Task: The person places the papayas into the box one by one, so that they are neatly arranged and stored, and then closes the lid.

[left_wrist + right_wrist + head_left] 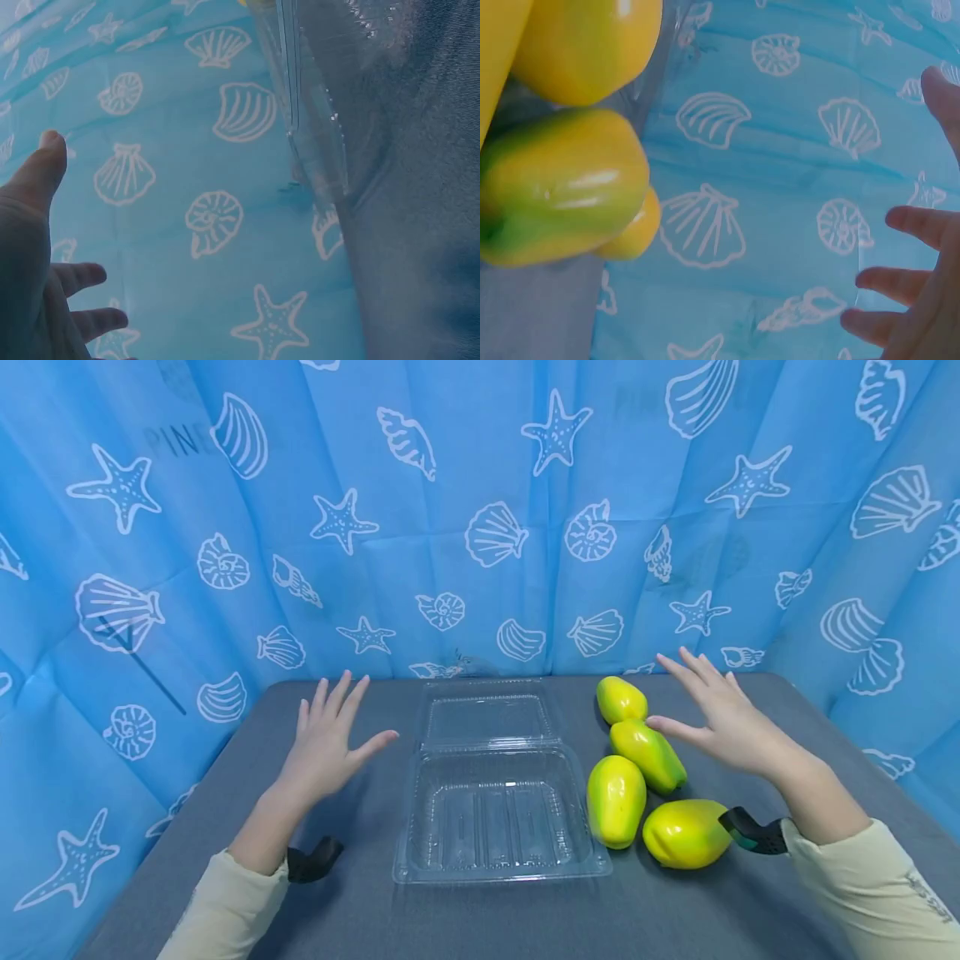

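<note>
My left hand (321,752) hovers left of a clear plastic clamshell box (495,875), fingers spread and holding nothing. In the left wrist view its thumb (46,169) stands apart from the other fingers. The box lies with its lid (487,714) folded back toward the curtain, and nothing is inside. Right of it lie several yellow-green fruits, papaya- or mango-like: one at the back (621,700), one behind the middle (648,756), one beside the box (617,802) and one in front (686,833). Above the rear fruits my right hand (731,718) hangs with fingers spread, gripping nothing.
A grey cloth-covered table (480,922) carries the box and fruits. Behind and along both sides hangs a blue curtain (450,552) with white shell and starfish prints. A dark wrist device (315,860) sits at the left cuff and another (750,833) at the right cuff.
</note>
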Tool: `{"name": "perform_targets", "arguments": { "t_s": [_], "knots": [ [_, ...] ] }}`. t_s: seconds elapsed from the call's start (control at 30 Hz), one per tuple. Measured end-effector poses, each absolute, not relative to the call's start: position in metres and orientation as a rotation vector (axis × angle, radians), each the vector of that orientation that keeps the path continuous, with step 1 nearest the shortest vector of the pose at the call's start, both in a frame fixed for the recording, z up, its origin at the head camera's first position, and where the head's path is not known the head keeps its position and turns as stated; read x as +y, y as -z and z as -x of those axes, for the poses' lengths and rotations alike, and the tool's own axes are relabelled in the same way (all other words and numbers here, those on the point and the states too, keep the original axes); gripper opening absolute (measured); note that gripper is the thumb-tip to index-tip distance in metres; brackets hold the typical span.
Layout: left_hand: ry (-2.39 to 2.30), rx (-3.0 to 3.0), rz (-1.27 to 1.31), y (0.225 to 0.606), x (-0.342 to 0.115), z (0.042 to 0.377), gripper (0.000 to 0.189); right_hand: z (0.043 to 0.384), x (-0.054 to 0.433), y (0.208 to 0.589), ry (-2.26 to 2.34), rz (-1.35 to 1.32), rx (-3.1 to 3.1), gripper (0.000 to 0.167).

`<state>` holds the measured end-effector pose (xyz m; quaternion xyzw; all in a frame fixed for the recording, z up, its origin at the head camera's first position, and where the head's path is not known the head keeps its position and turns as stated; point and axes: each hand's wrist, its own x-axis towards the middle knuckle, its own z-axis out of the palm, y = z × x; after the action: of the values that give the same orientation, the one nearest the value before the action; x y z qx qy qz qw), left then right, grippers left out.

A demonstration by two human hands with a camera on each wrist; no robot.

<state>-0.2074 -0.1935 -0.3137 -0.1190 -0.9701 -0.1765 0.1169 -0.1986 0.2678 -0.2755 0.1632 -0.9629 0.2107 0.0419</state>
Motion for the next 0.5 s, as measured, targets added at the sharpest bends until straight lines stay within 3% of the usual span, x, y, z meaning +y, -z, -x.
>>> {"name": "perform_targets", "arguments": {
  "t_s": [0.5],
  "knots": [
    [0.938, -2.916, 0.450, 0.341, -0.211, 0.198, 0.071, 0.190, 0.303, 0.296, -0.781, -0.576, -3.030, 0.059]
  ]
}}
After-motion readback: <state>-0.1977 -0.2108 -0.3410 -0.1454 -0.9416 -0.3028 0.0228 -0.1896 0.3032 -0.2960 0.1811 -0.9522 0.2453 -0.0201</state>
